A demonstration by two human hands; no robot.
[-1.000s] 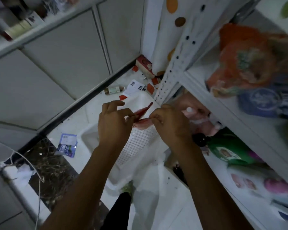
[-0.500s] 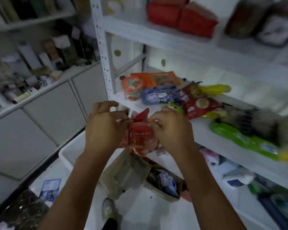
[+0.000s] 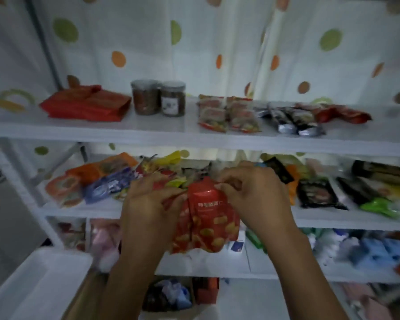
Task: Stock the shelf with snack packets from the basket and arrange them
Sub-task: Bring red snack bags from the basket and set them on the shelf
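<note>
Landmark: middle shelf [image 3: 83, 210], a white board of the metal rack, crowded with mixed packets.
Left hand [image 3: 148, 204]: in front of the middle shelf's front edge, fingers curled round the left side of the red snack packets, gripping them.
Right hand [image 3: 254, 192]: also in front of that edge, thumb and fingertips pinching the top right corner of the foremost red packet.
Red snack packets [image 3: 208, 222]: glossy red foil with white lettering and yellow printed pieces. They are bunched between both hands, held in the air before the middle shelf and hanging down past its front edge; they do not lie on it.
White plastic basket [image 3: 39, 285]: below and left of the middle shelf, at the lower left corner; its contents cannot be made out.
Blue foil packet [image 3: 109, 184]: lying on the middle shelf's left part, just beside an orange packet [image 3: 90, 172].
Black flat packet [image 3: 316, 192]: lying on the middle shelf, right of the hands.
Two clear lidded jars [image 3: 158, 99]: upright, side by side, on the board above the middle shelf.
Dotted white curtain [image 3: 194, 54]: hanging behind the rack, above the middle shelf.
</note>
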